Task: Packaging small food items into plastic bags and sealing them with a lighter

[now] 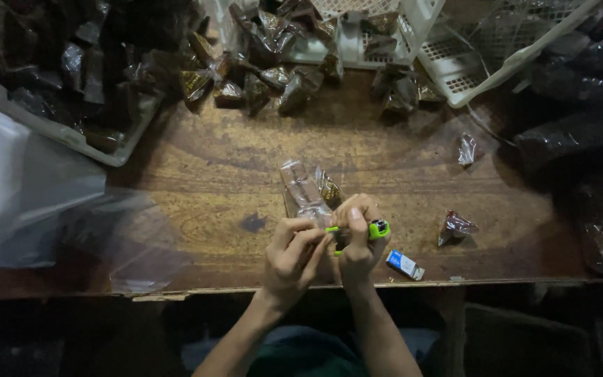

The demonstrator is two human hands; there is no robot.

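Pinching clear wrapped packet (306, 195), left hand (293, 257) grip closed, right hand (357, 241) clasping green lighter (377, 229) (wooden table (218, 167)).

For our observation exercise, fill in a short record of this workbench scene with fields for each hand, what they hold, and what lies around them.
Left hand: left hand pinches the lower end of a clear packet of brown pieces
Right hand: right hand has its grip closed on a green lighter at the packet's end
Surface: worn wooden table
Near the hands: blue and white small box; one wrapped piece
Far edge: pile of wrapped pieces; white plastic baskets
Left side: clear plastic bags
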